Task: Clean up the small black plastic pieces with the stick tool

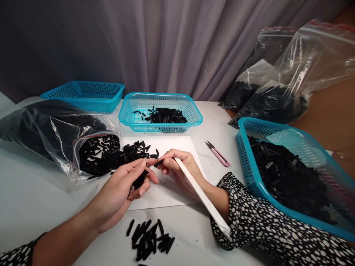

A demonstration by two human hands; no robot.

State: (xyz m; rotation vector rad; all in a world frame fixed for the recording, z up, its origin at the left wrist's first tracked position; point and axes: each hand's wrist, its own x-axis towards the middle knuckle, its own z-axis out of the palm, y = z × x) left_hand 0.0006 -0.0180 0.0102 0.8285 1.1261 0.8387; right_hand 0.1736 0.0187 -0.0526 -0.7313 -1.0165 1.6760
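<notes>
Both-handed, black piece (158,163) between fingertips (163,162).

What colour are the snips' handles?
Pink handles on the snips, seen in the head view.

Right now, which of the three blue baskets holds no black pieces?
The far-left basket behind the plastic bag: its visible inside shows none. The middle basket holds a small pile; the right basket is heaped.

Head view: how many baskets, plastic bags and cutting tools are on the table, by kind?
Blue perforated plastic baskets: 3
Clear plastic bags holding small black pieces: 3
Pink-handled thread snips: 1
Total: 7
The left hand cups black pieces; the right hand pinches one black piece and holds a white stick.
</notes>
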